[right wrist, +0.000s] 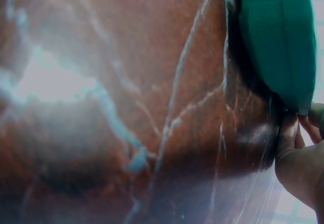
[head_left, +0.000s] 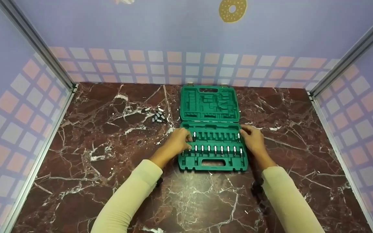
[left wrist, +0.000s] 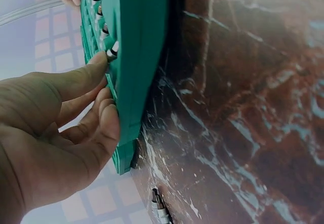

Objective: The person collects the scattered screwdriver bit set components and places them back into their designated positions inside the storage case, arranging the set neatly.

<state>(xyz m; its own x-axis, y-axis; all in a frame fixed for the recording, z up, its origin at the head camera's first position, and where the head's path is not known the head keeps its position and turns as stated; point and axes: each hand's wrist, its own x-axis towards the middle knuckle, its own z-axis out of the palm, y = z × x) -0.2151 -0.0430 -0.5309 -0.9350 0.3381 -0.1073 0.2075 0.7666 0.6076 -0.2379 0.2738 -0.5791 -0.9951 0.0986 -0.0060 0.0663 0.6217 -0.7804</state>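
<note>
A green plastic tool case lies unfolded on the marbled table, its moulded lid laid back. Along its lower row stand several bit sockets, silver with darker ends. One more stands at each end of the upper row, among bare slots. My left hand is at the case's left edge; in the left wrist view the thumb and forefinger pinch a bit socket at its slot. My right hand grips the right edge of the case, thumb and fingertips beside the upper row's end socket.
A small loose heap of bit sockets lies on the table left of the lid. Patterned wall panels enclose the table at the back and both sides.
</note>
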